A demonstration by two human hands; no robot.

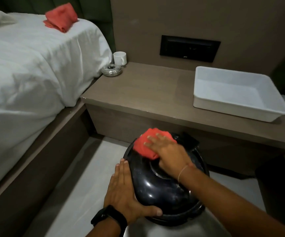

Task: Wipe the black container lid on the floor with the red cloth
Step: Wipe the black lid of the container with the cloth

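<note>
- Head view: black container lid (162,185) sits on its container on the floor, near centre, in front of the desk (146,93).
- Right hand (168,152), fingers spread flat, presses the red cloth (147,144) on the lid's far-left rim.
- Left hand (122,192) lies flat on the lid's left side, thumb hooked under the near edge.
- My judgement: keep that brace firm and wipe in overlapping arcs around the central dome.

Right hand (168,151) flat on red cloth (146,144) atop black lid (162,189), left hand (126,194) alongside.
</note>
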